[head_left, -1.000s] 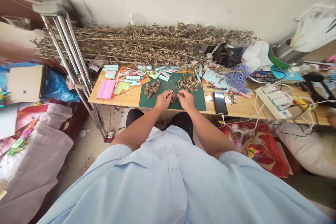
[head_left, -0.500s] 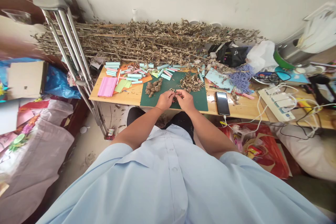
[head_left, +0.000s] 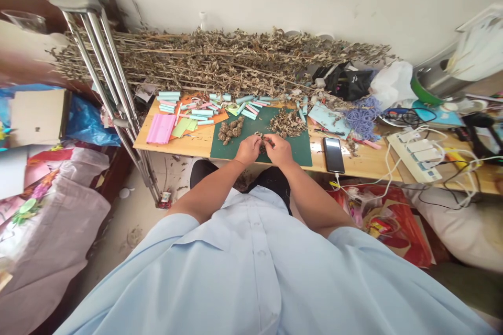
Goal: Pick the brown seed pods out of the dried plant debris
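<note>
My left hand [head_left: 249, 150] and my right hand [head_left: 279, 149] meet over the front of a green cutting mat [head_left: 223, 153]. Both have their fingers closed around a small bit of dried leaves [head_left: 263, 147], largely hidden by the fingers. Left of them on the mat sits a cluster of brown balls of dried leaf [head_left: 230, 131]. A loose heap of crumbled dried leaves [head_left: 288, 123] lies just beyond my right hand.
Long dried leafy stalks [head_left: 220, 57] cover the back of the table. Rolled blue and pink papers [head_left: 202, 112] lie behind the mat. A phone [head_left: 333, 155] and a power strip [head_left: 414, 156] with cables are on the right. Metal crutches [head_left: 113, 78] lean at the left.
My fingertips have drawn slightly apart, and a little more of the dried leaves shows between them. Elsewhere the table looks the same.
</note>
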The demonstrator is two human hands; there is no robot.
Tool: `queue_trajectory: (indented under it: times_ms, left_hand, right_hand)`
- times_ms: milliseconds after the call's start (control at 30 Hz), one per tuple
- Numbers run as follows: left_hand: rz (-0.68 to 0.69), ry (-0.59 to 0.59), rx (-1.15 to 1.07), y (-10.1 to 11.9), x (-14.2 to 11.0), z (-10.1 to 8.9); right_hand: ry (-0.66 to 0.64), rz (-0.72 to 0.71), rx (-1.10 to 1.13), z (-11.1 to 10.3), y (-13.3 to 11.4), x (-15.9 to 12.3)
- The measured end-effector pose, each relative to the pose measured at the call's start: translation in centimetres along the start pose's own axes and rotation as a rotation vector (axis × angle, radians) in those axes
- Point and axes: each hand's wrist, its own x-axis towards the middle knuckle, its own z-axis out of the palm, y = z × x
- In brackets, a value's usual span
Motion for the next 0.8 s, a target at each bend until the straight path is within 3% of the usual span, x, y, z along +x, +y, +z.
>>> queue_trajectory:
  times_ms: [200,367,633,800]
  left_hand:
    - [0.006,0.006,0.017,0.2,0.0,0.0]
    - [-0.075,0.053,-0.045,0.2,0.1,0.0]
    - [-0.094,0.031,-0.132,0.4,0.0,-0.3]
    - [-0.056,0.008,-0.103,0.3,0.0,-0.3]
  right_hand:
    - [0.014,-0.006,-0.067,0.1,0.0,-0.1]
    - [0.09,-0.002,-0.079,-0.1,0.8,0.0]
    - [0.076,0.101,0.096,0.1,0.7,-0.2]
    - [0.025,0.079,0.217,0.5,-0.2,-0.3]
